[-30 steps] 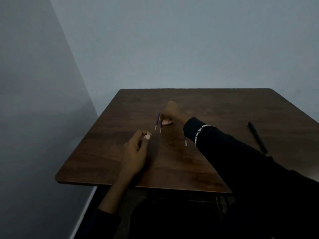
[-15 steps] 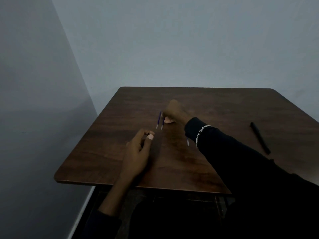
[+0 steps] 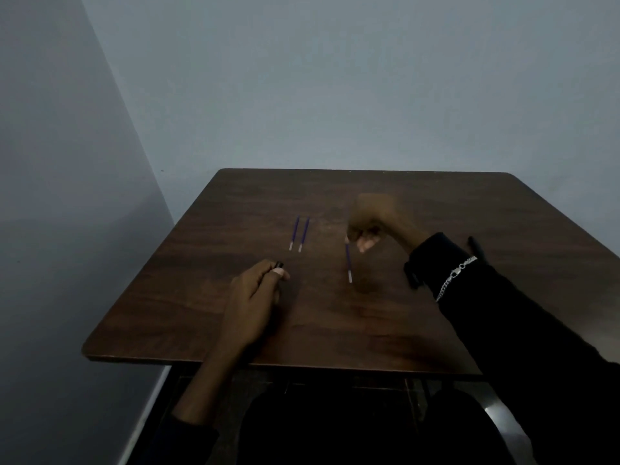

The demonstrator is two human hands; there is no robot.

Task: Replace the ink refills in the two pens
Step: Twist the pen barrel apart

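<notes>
Our left hand (image 3: pixel 255 297) rests on the dark brown wooden tabletop (image 3: pixel 208 297). Its grip is closed on a small black cylindrical pen part (image 3: pixel 278 264), of which only the end shows between thumb and forefinger.

Our right hand (image 3: pixel 369 226) is blurred, with its fingers curled. The upper end of a thin purple ink refill (image 3: pixel 348 263) meets these fingers, but we cannot tell whether the grip holds it.

Two more thin purple ink refills (image 3: pixel 299 233) lie parallel, just beside each other, mid-tabletop.

A black pen (image 3: pixel 473 245) lies at the right, partly hidden by our black sleeve (image 3: pixel 503 313), which carries a silver chain bracelet (image 3: pixel 456 274).
</notes>
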